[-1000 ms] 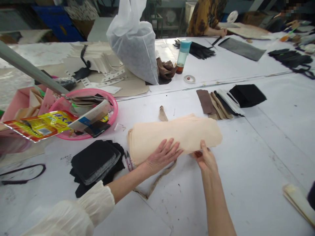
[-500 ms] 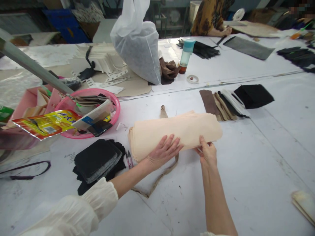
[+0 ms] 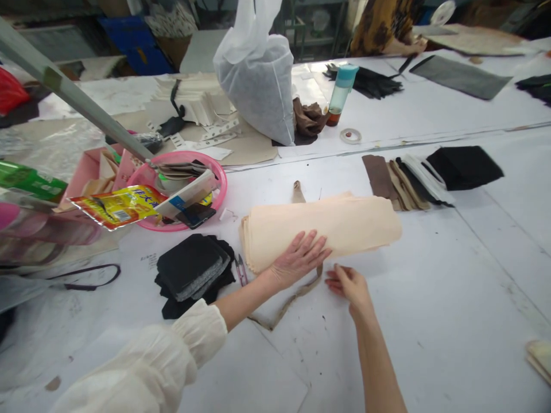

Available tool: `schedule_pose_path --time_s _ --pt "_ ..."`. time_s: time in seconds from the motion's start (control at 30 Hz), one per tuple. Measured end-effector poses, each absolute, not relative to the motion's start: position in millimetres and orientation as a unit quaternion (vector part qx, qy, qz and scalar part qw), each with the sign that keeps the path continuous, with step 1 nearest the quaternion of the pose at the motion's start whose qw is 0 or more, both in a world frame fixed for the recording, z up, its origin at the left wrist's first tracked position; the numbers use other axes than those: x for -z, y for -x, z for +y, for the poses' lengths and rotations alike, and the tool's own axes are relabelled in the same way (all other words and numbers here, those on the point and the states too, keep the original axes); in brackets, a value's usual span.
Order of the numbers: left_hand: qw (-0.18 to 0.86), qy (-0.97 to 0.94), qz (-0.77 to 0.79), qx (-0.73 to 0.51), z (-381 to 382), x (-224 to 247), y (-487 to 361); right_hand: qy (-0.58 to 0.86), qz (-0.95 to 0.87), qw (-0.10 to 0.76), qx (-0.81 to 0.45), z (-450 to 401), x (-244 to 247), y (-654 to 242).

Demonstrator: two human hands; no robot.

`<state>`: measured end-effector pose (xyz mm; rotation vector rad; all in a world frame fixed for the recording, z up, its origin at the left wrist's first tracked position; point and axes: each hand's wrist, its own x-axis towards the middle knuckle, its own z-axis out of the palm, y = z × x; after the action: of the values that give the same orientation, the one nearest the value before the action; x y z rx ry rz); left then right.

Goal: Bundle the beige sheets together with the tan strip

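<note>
My left hand [image 3: 301,258] lies flat with fingers stretched out on a stack of pale peach fabric pieces [image 3: 348,221]. Below the stack's front edge, my right hand [image 3: 350,287] is off the fabric, fingers loosely bent and apart, with nothing seen in them. Just to its left, a narrow brown cloth strip [image 3: 297,295] runs out from under the stack across the table; its other end [image 3: 297,192] shows behind the stack. Small thread snips [image 3: 241,269] lie at the stack's left end, beside a pile of black cut pieces [image 3: 191,269].
A pink basket [image 3: 221,195] of odds and ends stands at left, near a slanting metal pole [image 3: 86,103]. Folded brown, white and black fabrics [image 3: 408,180] lie at right. Behind are a white bag [image 3: 258,86], a bottle [image 3: 341,94] and a tape roll [image 3: 350,136]. Another person [image 3: 383,28] works across the table.
My right hand has let go of the peach stack's front edge and moved left and down towards the brown strip. My left hand stays on the stack. The view has shifted slightly left.
</note>
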<state>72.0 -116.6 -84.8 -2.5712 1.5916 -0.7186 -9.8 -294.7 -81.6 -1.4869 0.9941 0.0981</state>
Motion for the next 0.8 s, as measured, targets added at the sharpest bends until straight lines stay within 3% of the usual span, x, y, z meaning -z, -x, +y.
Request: schedule_pose_path --time_s 0.17,0.37,0.5,0.8 --pt "0.023 0.828 0.512 0.227 -117.4 83.4 -70.8 0.705 0.394 0.586 -0.067 -265.5 87.9 14.8" --pt "0.022 0.828 0.509 0.235 -116.1 82.6 -70.7 0.656 0.375 0.654 -0.039 -285.8 55.0 25.1" --pt "0.002 0.835 0.506 0.216 -118.1 81.1 -69.6 0.629 0.325 0.705 0.044 -304.7 16.0 23.8" --pt "-0.09 0.863 0.476 0.145 -136.1 62.8 -68.2 0.669 0.249 0.669 0.207 -308.1 -24.5 -27.5"
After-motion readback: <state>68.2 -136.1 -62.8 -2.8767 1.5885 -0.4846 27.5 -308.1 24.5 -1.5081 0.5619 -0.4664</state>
